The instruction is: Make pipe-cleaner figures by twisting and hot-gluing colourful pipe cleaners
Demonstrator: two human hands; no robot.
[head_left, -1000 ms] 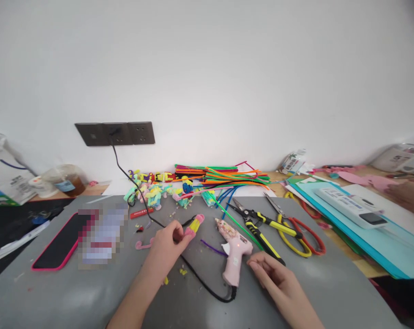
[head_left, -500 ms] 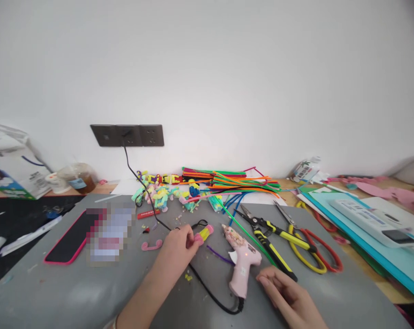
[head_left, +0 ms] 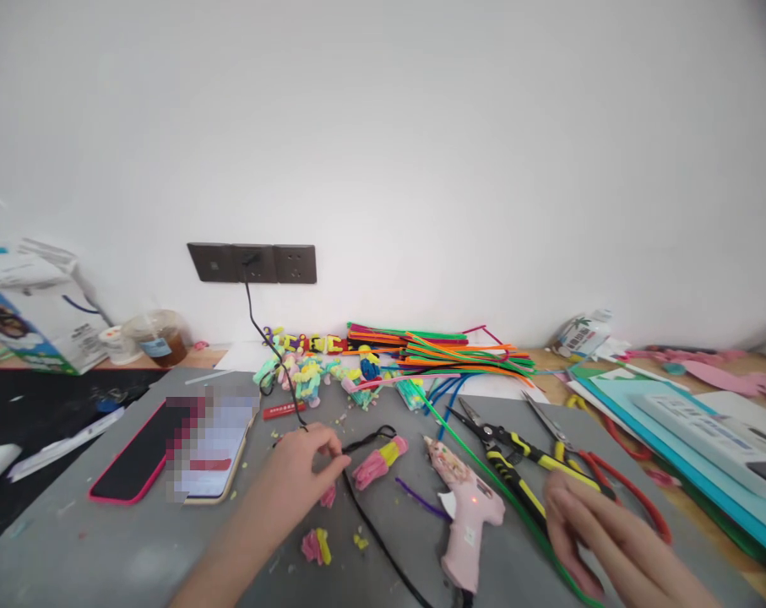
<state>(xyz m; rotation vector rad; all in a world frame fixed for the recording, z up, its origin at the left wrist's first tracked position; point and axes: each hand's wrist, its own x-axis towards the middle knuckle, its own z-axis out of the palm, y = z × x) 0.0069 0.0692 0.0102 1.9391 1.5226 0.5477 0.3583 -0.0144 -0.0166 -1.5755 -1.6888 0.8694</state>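
Observation:
My left hand point(head_left: 303, 464) hovers over the left middle of the grey mat point(head_left: 142, 553), thumb and index finger a little apart with nothing visible between them. Just right of its fingertips lies a pink and yellow fuzzy bundle point(head_left: 377, 464); a smaller pink and yellow piece point(head_left: 317, 546) is below. On the right, my right hand point(head_left: 601, 536) has its fingers curled together, over the handle ends of the yellow-black pliers point(head_left: 515, 481); what they hold, if anything, is hidden. A green pipe cleaner point(head_left: 462, 439) runs along that hand's left edge. Between the hands lies a pink glue gun point(head_left: 468, 523).
The glue gun's black cord point(head_left: 383, 536) crosses the mat; another cord rises to the wall socket point(head_left: 252, 263). Pipe cleaners point(head_left: 446, 350) and small fuzzy figures point(head_left: 310, 376) lie behind. Scissors point(head_left: 629, 485) and folders point(head_left: 692, 473) are right, phones point(head_left: 135, 456) left.
My left hand has let go of the pink and yellow bundle, which now lies on the mat. My right hand has shifted right, away from the glue gun. The view has shifted slightly.

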